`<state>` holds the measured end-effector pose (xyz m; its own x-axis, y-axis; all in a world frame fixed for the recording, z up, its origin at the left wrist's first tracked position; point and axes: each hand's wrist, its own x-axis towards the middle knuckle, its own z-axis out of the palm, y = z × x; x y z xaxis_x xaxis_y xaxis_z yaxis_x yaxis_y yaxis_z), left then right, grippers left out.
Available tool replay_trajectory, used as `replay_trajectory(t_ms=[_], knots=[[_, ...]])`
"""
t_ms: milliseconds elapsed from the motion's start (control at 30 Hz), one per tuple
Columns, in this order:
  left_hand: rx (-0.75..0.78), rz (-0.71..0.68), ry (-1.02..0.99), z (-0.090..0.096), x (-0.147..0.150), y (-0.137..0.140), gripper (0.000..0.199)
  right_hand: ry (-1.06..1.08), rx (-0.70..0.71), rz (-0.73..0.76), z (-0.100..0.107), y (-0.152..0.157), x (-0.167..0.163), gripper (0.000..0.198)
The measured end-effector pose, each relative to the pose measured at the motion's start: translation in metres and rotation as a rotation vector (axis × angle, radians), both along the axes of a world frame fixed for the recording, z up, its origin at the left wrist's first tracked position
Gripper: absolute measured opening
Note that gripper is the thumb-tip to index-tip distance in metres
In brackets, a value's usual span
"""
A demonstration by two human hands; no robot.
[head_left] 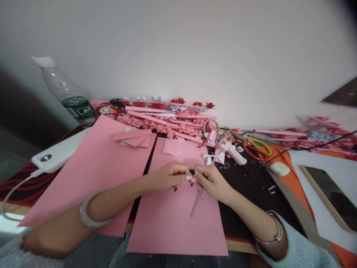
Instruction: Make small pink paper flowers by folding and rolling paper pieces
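My left hand and my right hand meet above a large pink paper sheet. Both are closed, thumbs and fingertips pinching a small piece of pink paper between them. Most of that piece is hidden by the fingers. Beneath my right hand runs a narrow translucent strip, slanting across the sheet. Just beyond the hands lies a small stack of pink paper squares. More folded pink papers rest on a second pink sheet to the left.
Paper flower stems line the wall. A pink glue gun, scissors and a tape roll lie back right. A bottle and white power bank stand left; a phone and white case lie right.
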<state>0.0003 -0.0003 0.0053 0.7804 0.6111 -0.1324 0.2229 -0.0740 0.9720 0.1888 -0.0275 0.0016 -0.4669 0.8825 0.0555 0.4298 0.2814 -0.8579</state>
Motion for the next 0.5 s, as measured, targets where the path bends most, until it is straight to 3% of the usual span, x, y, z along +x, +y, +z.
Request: replay_trajectory(t_ms=[133,500], knots=[[-0.03,0.013,-0.023,-0.0037,0.0017,0.0001,0.025,-0.005,0.053,0.005,-0.0013,-0.0026,-0.0009,0.034],[-0.086,0.068,-0.033,-0.0058,0.0012,0.0031,0.025,0.005,0.028,0.091,-0.0034,-0.0003,0.0011,0.034]])
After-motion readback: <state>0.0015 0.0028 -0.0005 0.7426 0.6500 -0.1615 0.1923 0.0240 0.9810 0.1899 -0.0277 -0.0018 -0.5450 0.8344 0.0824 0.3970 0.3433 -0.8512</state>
